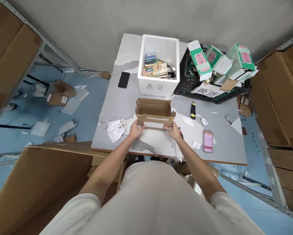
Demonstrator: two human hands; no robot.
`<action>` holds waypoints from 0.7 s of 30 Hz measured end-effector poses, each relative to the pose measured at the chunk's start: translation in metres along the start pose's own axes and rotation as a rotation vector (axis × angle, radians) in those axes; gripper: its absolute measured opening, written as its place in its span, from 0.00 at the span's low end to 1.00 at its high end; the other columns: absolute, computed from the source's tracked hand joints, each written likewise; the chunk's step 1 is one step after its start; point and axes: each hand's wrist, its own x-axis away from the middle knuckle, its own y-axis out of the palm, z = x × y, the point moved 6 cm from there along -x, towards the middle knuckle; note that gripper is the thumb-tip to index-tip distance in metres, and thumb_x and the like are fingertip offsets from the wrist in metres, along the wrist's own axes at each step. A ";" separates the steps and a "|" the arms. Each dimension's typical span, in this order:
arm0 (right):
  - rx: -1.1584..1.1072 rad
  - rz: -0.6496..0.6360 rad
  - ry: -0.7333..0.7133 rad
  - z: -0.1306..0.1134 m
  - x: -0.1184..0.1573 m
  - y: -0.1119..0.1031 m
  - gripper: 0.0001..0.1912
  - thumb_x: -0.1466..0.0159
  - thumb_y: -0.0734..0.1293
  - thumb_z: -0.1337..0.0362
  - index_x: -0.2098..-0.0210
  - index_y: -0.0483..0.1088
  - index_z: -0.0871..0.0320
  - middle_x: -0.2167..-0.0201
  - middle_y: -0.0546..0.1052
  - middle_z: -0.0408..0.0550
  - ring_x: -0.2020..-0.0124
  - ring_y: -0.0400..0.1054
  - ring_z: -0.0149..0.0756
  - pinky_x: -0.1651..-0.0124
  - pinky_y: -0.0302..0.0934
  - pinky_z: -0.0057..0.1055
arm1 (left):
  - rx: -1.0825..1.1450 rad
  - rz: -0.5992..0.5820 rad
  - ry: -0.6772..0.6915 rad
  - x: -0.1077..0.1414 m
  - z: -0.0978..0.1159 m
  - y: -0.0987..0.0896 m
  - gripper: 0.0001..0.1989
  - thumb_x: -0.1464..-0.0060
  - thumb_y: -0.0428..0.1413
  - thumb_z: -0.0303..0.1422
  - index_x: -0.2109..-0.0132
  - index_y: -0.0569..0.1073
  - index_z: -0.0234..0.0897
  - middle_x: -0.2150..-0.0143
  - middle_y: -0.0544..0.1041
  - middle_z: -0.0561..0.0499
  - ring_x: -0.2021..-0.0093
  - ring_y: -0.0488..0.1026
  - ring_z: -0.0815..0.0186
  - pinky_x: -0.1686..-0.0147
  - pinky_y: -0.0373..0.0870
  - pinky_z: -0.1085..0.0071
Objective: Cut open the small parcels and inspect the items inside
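Note:
An open cardboard box (155, 119) with a white label on its near side is held between my hands over the table. My left hand (136, 129) grips its lower left corner, and my right hand (173, 131) has its lower right corner. Inside, the box shows bare brown walls. Crumpled white paper (115, 130) lies left of my left hand. Partly hidden by my right hand, a dark and red object (181, 133) rests on the table.
On the table (224, 130) stand a white foam box (158, 87) with small packages and a black crate (190, 85) of green-white cartons. A phone (124, 80), a yellow-black cutter (193, 110) and paper scraps lie around. A large carton (51, 176) is at the lower left.

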 end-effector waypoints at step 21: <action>0.320 0.084 0.281 0.054 0.111 0.027 0.31 0.36 0.53 0.43 0.52 0.69 0.63 0.55 0.74 0.61 0.55 0.68 0.46 0.52 0.61 0.40 | -0.663 0.035 -0.267 -0.001 -0.116 -0.098 0.33 0.49 0.57 0.44 0.38 0.60 0.42 0.33 0.55 0.35 0.36 0.53 0.40 0.46 0.59 0.41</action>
